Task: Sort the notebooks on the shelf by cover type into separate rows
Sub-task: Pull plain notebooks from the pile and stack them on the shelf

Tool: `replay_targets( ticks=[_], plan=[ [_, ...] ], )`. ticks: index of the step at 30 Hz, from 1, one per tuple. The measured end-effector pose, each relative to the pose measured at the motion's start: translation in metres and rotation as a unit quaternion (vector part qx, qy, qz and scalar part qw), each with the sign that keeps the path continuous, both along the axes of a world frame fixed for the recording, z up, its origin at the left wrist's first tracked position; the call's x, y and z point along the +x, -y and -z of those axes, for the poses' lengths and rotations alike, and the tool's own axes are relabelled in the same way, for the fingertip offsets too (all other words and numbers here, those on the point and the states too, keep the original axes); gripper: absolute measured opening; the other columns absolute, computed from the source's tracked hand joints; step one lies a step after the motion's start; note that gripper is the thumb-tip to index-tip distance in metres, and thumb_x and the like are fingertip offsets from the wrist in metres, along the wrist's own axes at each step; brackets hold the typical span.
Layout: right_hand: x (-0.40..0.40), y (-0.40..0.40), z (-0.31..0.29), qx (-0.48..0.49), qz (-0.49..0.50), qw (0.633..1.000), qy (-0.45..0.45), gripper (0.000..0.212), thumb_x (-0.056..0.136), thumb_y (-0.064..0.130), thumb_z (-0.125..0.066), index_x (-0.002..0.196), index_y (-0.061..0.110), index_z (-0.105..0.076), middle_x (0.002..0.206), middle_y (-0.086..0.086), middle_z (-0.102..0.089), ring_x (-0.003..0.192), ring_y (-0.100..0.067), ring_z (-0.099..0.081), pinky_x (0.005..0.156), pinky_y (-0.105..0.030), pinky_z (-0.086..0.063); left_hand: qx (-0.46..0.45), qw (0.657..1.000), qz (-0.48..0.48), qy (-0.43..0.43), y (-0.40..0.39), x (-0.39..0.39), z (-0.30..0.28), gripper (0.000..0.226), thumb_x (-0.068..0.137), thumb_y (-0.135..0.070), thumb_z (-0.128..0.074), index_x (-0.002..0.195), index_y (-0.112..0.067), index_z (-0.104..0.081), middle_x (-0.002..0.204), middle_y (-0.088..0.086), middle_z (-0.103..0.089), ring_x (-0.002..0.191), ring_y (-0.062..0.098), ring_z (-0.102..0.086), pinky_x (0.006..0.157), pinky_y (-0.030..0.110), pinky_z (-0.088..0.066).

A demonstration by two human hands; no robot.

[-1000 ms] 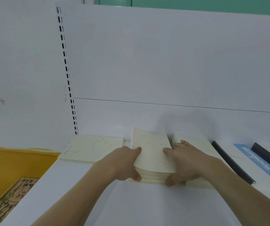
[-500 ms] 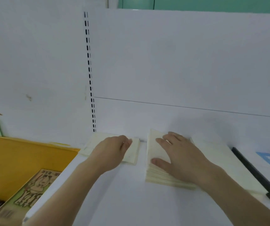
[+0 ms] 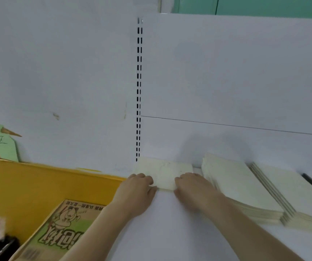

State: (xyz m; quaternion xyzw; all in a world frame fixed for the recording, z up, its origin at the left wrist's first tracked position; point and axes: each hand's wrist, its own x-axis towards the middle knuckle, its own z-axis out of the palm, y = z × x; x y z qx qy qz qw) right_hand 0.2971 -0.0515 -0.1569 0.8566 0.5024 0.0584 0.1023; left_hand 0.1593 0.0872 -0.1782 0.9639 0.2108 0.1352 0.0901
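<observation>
1. Both of our hands sit at the near edge of one thin cream paper-covered notebook [image 3: 163, 171] lying flat at the far left corner of the white shelf [image 3: 170, 223], its far left corner right beside the slotted upright rail [image 3: 138, 91].
2. Our left hand [image 3: 137, 189] grips the notebook's near left corner, fingers curled over the top, thumb at the edge.
3. Our right hand [image 3: 191, 187] grips the near right corner the same way, fingers bent onto the cover.
4. From our fingers the notebook stretches away toward the back panel; we cannot tell which way its long axis runs. Neither hand is nearer; they bracket it evenly.
5. Just to the right, apart from it, lies a taller stack of cream notebooks [image 3: 236, 185], with another cream stack [image 3: 292, 194] touching that one's right side.
6. We judge the coming move turns on squaring this notebook against the left corner, so the row starts there.
</observation>
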Motion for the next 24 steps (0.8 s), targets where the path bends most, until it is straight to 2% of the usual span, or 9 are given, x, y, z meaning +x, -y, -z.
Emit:
replay_targets(
  ticks=[5, 9, 12, 15, 17, 19, 20, 22, 24],
  plan=[
    [-0.009, 0.002, 0.004, -0.011, 0.014, 1.0, 0.014, 0.023, 0.099, 0.013, -0.037, 0.117, 0.01, -0.051, 0.117, -0.013, -0.058, 0.106, -0.031, -0.059, 0.076, -0.036, -0.04, -0.03, 0.997, 0.008, 0.071, -0.019, -0.008, 0.002, 0.033, 0.103, -0.039, -0.04, 0.124, -0.023, -0.06, 0.121, -0.006, -0.062, 0.111, 0.017, -0.054, 0.089, 0.032, -0.047],
    [-0.021, 0.012, -0.005, 0.012, -0.017, 0.998, 0.061, 0.041, 0.092, 0.004, -0.039, 0.132, 0.014, -0.04, 0.113, -0.011, -0.061, 0.097, -0.033, -0.062, 0.064, -0.035, -0.032, -0.016, 0.993, -0.03, 0.117, -0.03, -0.008, 0.002, 0.034, 0.102, -0.04, -0.041, 0.124, -0.023, -0.061, 0.122, -0.004, -0.062, 0.113, 0.019, -0.054, 0.091, 0.033, -0.045],
    [-0.015, 0.012, -0.004, 0.04, -0.017, 0.997, 0.068, 0.043, 0.092, 0.007, -0.04, 0.133, 0.017, -0.044, 0.113, -0.007, -0.064, 0.095, -0.032, -0.063, 0.065, -0.035, -0.04, -0.04, 0.982, -0.055, 0.176, -0.034, -0.007, -0.002, 0.039, 0.102, -0.046, -0.04, 0.123, -0.021, -0.06, 0.12, -0.003, -0.063, 0.111, 0.022, -0.055, 0.091, 0.039, -0.047],
    [-0.021, 0.014, 0.002, 0.043, -0.017, 0.999, 0.027, 0.054, 0.088, 0.003, -0.042, 0.138, 0.025, -0.047, 0.12, -0.003, -0.063, 0.105, -0.031, -0.061, 0.078, -0.036, -0.049, -0.048, 0.979, -0.08, 0.184, -0.039, -0.008, -0.007, 0.042, 0.102, -0.05, -0.034, 0.118, -0.021, -0.06, 0.112, -0.004, -0.066, 0.103, 0.021, -0.058, 0.088, 0.039, -0.049],
    [-0.024, 0.021, 0.005, 0.047, -0.022, 0.998, -0.021, 0.058, 0.089, 0.004, -0.042, 0.14, 0.031, -0.048, 0.13, 0.002, -0.06, 0.116, -0.027, -0.058, 0.09, -0.037, -0.049, -0.043, 0.984, -0.061, 0.164, -0.045, -0.008, -0.009, 0.041, 0.101, -0.05, -0.037, 0.122, -0.022, -0.058, 0.116, -0.005, -0.065, 0.106, 0.019, -0.057, 0.09, 0.037, -0.048],
    [-0.026, 0.028, 0.003, 0.049, -0.041, 0.995, -0.073, 0.048, 0.091, 0.015, -0.042, 0.134, 0.032, -0.053, 0.131, 0.009, -0.057, 0.118, -0.023, -0.057, 0.094, -0.037, -0.048, -0.051, 0.994, 0.01, 0.093, -0.048, -0.009, -0.01, 0.048, 0.097, -0.059, -0.043, 0.13, -0.027, -0.054, 0.129, -0.008, -0.059, 0.121, 0.016, -0.051, 0.101, 0.035, -0.042],
    [-0.026, 0.029, 0.0, 0.04, -0.046, 0.994, -0.09, 0.039, 0.093, 0.027, -0.04, 0.127, 0.03, -0.057, 0.126, 0.01, -0.058, 0.116, -0.021, -0.058, 0.092, -0.037, -0.049, -0.05, 0.997, 0.053, 0.035, -0.047, -0.009, -0.01, 0.056, 0.093, -0.066, -0.044, 0.136, -0.03, -0.05, 0.14, -0.009, -0.052, 0.132, 0.015, -0.043, 0.109, 0.035, -0.036],
    [-0.024, 0.026, -0.009, 0.032, -0.026, 0.992, -0.119, 0.045, 0.092, 0.052, -0.034, 0.116, 0.026, -0.061, 0.118, 0.01, -0.06, 0.11, -0.018, -0.059, 0.09, -0.041, -0.049, -0.011, 0.991, 0.109, -0.077, -0.042, -0.009, -0.006, 0.076, 0.086, -0.078, -0.042, 0.148, -0.035, -0.035, 0.158, -0.007, -0.029, 0.149, 0.018, -0.019, 0.121, 0.041, -0.017],
    [-0.015, 0.017, -0.017, 0.078, 0.006, 0.989, -0.123, 0.047, 0.096, 0.053, -0.033, 0.115, 0.022, -0.063, 0.118, 0.008, -0.063, 0.11, -0.017, -0.059, 0.093, -0.041, -0.048, 0.016, 0.984, 0.12, -0.131, -0.034, -0.011, -0.001, 0.082, 0.085, -0.08, -0.039, 0.153, -0.037, -0.025, 0.163, -0.005, -0.016, 0.152, 0.019, -0.005, 0.123, 0.045, -0.005]
  ],
)
